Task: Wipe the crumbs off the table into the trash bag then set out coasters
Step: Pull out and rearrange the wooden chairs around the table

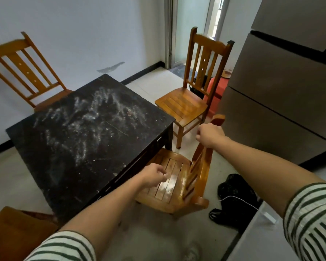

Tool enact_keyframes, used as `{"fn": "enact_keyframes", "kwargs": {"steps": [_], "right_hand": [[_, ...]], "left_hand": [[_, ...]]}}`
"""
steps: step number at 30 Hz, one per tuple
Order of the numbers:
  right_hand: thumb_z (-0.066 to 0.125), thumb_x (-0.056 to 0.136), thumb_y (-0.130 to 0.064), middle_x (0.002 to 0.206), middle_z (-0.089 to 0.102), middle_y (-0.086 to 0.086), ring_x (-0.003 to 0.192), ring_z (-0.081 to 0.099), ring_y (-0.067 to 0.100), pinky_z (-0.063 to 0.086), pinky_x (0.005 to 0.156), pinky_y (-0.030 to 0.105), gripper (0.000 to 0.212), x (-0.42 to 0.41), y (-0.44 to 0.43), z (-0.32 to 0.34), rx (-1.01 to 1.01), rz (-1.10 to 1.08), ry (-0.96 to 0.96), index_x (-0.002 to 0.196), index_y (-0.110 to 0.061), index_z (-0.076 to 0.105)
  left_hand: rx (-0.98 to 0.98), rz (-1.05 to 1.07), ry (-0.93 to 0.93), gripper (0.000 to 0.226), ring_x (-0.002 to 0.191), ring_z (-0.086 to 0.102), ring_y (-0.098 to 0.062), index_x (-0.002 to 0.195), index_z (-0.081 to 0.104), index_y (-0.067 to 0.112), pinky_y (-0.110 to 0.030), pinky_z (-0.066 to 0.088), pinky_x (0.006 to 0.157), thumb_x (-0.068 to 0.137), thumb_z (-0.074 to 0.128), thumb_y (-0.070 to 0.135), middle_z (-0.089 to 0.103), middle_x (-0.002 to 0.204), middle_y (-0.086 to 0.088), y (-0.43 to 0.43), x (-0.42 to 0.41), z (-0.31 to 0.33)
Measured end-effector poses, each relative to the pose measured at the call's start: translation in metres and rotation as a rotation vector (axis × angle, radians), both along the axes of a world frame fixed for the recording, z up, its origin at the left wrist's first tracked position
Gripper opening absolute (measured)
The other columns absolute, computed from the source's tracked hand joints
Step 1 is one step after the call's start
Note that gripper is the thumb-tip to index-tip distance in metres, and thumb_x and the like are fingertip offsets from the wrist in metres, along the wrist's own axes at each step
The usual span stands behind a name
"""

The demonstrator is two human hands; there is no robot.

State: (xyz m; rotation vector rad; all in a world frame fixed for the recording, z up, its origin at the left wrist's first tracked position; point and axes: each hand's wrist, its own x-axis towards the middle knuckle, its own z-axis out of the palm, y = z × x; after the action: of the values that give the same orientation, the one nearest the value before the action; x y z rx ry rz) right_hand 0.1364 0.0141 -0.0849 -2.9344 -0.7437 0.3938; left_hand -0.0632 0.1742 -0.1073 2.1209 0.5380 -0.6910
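A dark square table [64, 166] fills the left middle of the view, its top smeared with pale crumbs and powder [100, 110]. At its near right corner stands a wooden chair [169, 185], tipped slightly. My right hand [210, 135] is shut on the top of that chair's backrest. My left hand [153, 175] hovers over the chair's slatted seat, fingers curled loosely and holding nothing. A black trash bag [233, 194] lies crumpled on the floor to the right of the chair. No cloth or coasters are in sight.
Two more wooden chairs stand at the table's far left [26, 72] and far right [192, 102]. A tall grey fridge [280, 91] fills the right side. A white cable [241, 201] crosses the bag. A brown seat corner [17, 232] shows bottom left.
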Motion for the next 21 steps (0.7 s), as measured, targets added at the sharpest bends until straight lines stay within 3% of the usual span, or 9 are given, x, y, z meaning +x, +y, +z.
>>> {"fn": "enact_keyframes", "kwargs": {"steps": [3,7,10,13,21], "right_hand": [[0.056,0.091,-0.032,0.078,0.061,-0.001,0.072,0.061,0.020,0.054,0.077,0.043,0.015,-0.023,0.027,0.016,0.000,-0.026,-0.044,0.082,-0.022,0.063],[0.058,0.091,-0.030,0.082,0.064,-0.001,0.071,0.061,0.017,0.055,0.060,0.033,0.013,-0.066,0.068,0.027,0.054,-0.046,0.010,0.092,-0.019,0.065],[0.060,0.091,-0.032,0.090,0.067,0.001,0.077,0.064,0.018,0.058,0.068,0.037,0.015,-0.114,0.108,0.024,0.063,-0.086,0.079,0.098,-0.020,0.068],[0.061,0.091,-0.032,0.094,0.068,0.001,0.080,0.063,0.017,0.053,0.065,0.031,0.016,-0.163,0.149,0.017,0.072,-0.070,0.145,0.100,-0.021,0.068],[0.060,0.092,-0.031,0.100,0.067,0.001,0.087,0.063,0.018,0.051,0.068,0.029,0.020,-0.269,0.224,0.025,0.048,0.040,0.161,0.106,-0.019,0.068]], "left_hand": [[0.158,-0.035,0.017,0.038,0.110,0.061,-0.019,0.129,0.060,0.021,-0.034,0.051,0.096,0.092,0.060,0.026,0.060,0.129,-0.004,0.064,-0.023,0.007],[0.242,-0.083,0.017,0.038,0.112,0.060,-0.020,0.128,0.061,0.020,-0.029,0.049,0.093,0.090,0.060,0.025,0.061,0.128,-0.005,0.129,-0.059,0.011],[0.264,-0.159,0.001,0.038,0.113,0.060,-0.020,0.126,0.062,0.018,-0.029,0.049,0.094,0.090,0.059,0.025,0.063,0.128,-0.004,0.177,-0.093,0.013],[0.285,-0.190,-0.015,0.036,0.118,0.058,-0.021,0.128,0.062,0.016,-0.030,0.046,0.097,0.093,0.056,0.023,0.062,0.130,-0.005,0.222,-0.125,0.019],[0.296,-0.086,-0.006,0.034,0.109,0.062,-0.021,0.128,0.060,0.015,-0.032,0.051,0.095,0.095,0.055,0.021,0.063,0.124,-0.006,0.296,-0.219,0.021]]}}
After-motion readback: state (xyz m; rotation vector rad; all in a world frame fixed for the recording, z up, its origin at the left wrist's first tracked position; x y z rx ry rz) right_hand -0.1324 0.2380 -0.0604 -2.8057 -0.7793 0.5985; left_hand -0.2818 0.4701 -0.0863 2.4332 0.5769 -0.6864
